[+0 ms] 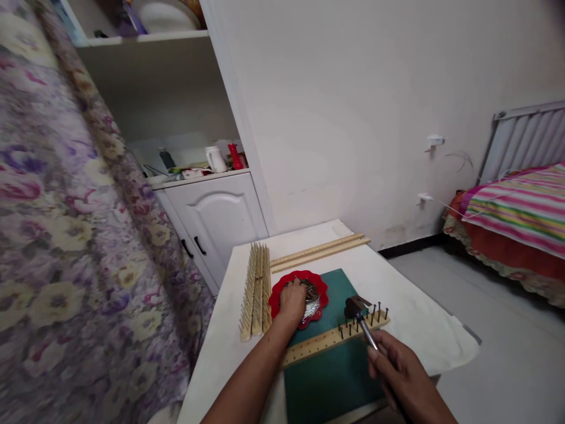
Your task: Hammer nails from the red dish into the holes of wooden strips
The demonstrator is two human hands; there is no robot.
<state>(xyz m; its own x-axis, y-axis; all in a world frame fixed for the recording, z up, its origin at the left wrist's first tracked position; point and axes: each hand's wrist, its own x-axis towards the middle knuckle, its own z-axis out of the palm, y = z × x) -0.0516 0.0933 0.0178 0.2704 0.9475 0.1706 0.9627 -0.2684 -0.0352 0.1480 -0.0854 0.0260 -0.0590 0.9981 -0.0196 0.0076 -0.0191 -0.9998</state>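
My right hand (395,368) is wrapped round the metal handle of a hammer (368,335), its dark head over a wooden strip (311,347). That strip lies across a green mat (326,383); several dark nails (379,312) stand in its right part, and small holes run along its left part. My left hand (293,300) dips into a red scalloped bowl (324,291) of loose nails (312,306). Its fingers are curled down among the nails, and their tips are hidden, so what they grip does not show.
Left of the bowl lie wooden strips studded with upright nails (256,288). Two bare wooden strips (320,252) lie at the back of the white table (212,359). A floral curtain (88,235) hangs left, a white cabinet (220,218) stands behind, and a bed (521,200) is right.
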